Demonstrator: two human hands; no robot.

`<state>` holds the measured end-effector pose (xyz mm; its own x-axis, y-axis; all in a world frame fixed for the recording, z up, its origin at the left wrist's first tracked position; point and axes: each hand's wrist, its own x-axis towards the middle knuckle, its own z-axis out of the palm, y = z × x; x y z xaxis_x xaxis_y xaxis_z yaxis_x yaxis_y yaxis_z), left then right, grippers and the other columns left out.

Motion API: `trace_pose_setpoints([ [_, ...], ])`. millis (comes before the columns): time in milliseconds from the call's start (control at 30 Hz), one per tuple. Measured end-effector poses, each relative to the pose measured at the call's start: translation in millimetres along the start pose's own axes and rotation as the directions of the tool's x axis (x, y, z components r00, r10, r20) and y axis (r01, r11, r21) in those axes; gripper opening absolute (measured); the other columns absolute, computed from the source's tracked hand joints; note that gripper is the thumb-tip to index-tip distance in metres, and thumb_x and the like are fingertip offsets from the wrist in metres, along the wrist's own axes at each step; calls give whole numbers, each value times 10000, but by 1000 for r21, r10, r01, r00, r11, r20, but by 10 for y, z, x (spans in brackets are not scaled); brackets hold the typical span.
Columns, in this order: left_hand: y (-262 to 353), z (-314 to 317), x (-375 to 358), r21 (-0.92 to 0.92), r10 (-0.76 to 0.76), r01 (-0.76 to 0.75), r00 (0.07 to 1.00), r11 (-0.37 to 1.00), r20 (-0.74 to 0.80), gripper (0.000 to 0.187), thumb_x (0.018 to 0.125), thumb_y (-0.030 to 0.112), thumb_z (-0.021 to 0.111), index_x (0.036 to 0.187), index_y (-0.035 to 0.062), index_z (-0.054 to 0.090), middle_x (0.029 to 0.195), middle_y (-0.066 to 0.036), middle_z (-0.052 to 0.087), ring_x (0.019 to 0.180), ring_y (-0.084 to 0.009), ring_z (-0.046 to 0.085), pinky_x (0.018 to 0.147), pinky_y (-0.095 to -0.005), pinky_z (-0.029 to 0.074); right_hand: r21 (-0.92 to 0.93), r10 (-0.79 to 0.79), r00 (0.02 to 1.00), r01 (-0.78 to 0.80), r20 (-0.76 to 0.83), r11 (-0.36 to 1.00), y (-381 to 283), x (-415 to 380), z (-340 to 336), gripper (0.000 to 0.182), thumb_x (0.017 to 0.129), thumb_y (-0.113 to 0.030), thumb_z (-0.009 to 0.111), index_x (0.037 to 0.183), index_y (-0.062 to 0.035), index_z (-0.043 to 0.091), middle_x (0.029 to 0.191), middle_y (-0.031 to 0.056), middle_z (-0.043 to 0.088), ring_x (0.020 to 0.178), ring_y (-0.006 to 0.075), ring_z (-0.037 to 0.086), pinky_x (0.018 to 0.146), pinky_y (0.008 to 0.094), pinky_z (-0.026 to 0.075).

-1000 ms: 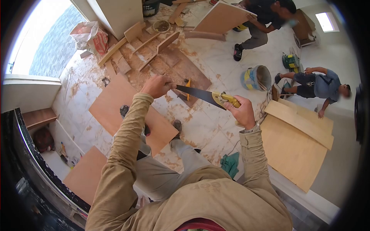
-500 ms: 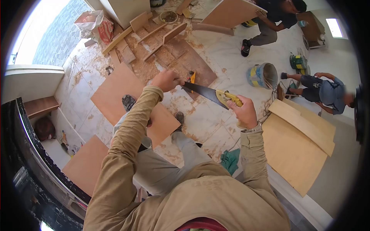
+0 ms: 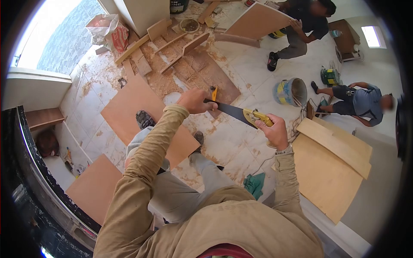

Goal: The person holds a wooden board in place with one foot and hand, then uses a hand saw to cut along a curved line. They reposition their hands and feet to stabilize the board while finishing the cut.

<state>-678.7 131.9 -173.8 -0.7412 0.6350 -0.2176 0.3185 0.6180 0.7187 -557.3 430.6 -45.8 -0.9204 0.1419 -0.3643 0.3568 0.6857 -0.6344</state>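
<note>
A handsaw (image 3: 232, 111) with a dark blade and a yellow handle is held up in front of me, over the floor. My right hand (image 3: 275, 131) is closed around the handle. At the far end of the blade, my left hand (image 3: 195, 101) is closed with its fingers on the tip. Below my left forearm lies a reddish-brown plywood sheet (image 3: 129, 107) on the floor, with one of my shoes (image 3: 144, 119) on it. A yellow-orange tool (image 3: 214, 92) lies just beyond the blade, partly hidden.
Sawdust and wood offcuts (image 3: 172, 58) cover the floor ahead. A bucket (image 3: 290, 91) stands to the right, near stacked plywood (image 3: 329, 167). One person (image 3: 303, 32) holds a board (image 3: 258, 21); another person (image 3: 365, 103) stands farther right. A green cloth (image 3: 254, 185) lies nearby.
My left hand has moved right and slightly down, its fingers now at the blade's tip. My right hand has shifted slightly right and down with the saw.
</note>
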Motion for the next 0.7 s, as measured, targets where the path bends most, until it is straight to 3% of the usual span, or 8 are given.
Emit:
trace_pose_setpoints([
  [133, 298, -35, 57, -102, -50, 40, 994, 994, -98, 273, 875, 414, 751, 1011, 190, 830, 854, -111, 764, 816, -330, 718, 720, -453, 550, -50, -126, 980, 119, -156, 992, -77, -4, 77, 314, 864, -286, 817, 929, 11, 739, 657, 114, 652, 574, 153, 559, 561, 342, 458],
  [233, 297, -26, 95, -122, -59, 37, 981, 992, -184, 271, 866, 412, 761, 1013, 194, 829, 810, -111, 754, 769, -335, 713, 703, -450, 547, -227, -138, 979, 101, -151, 969, -243, 34, 36, 317, 863, -301, 817, 924, -1, 732, 681, 146, 666, 568, 232, 597, 568, 363, 476],
  [333, 310, -139, 63, -55, -59, 51, 985, 997, -159, 273, 872, 412, 747, 947, 160, 821, 794, -122, 735, 794, -349, 706, 703, -453, 541, -170, -121, 988, 104, -91, 980, -345, 46, -117, 305, 865, -306, 813, 923, -21, 721, 698, 177, 667, 590, 320, 624, 575, 389, 491],
  [433, 370, -183, 52, -77, -92, 79, 979, 994, -182, 334, 868, 450, 760, 943, 129, 813, 798, -140, 731, 809, -363, 703, 722, -463, 540, -281, -224, 952, 161, -210, 946, -355, 62, 21, 291, 857, -307, 821, 920, -39, 727, 696, 184, 663, 589, 337, 617, 571, 394, 490],
  [567, 62, -251, 16, -80, 45, -69, 962, 994, -268, 327, 887, 416, 758, 967, 103, 808, 806, -167, 737, 798, -373, 707, 730, -475, 537, -162, -226, 965, 204, -132, 965, -468, 66, -133, 326, 851, -293, 844, 937, 3, 739, 667, 132, 634, 575, 181, 551, 572, 335, 462],
  [600, -83, -224, 31, -70, 101, -129, 945, 989, -310, 323, 895, 408, 752, 970, 98, 806, 817, -171, 739, 800, -379, 706, 730, -477, 535, -171, -228, 965, 205, -127, 964, -486, 81, -189, 321, 853, -289, 842, 940, 2, 739, 667, 133, 635, 576, 182, 554, 573, 337, 463],
  [667, -383, -246, 55, -119, -7, -34, 946, 992, -324, 304, 913, 386, 735, 982, 98, 803, 834, -177, 740, 804, -387, 705, 737, -478, 538, -190, -220, 968, 195, -124, 962, -492, 72, -287, 310, 856, -281, 839, 944, -1, 738, 667, 137, 637, 578, 185, 559, 575, 339, 465],
  [700, -358, -299, 64, -146, -59, 11, 943, 989, -327, 294, 922, 375, 727, 988, 98, 801, 843, -180, 741, 807, -391, 704, 740, -478, 540, -200, -217, 965, 185, -149, 962, -469, 55, -296, 318, 855, -310, 832, 944, -18, 742, 677, 147, 652, 590, 229, 597, 576, 356, 477],
])
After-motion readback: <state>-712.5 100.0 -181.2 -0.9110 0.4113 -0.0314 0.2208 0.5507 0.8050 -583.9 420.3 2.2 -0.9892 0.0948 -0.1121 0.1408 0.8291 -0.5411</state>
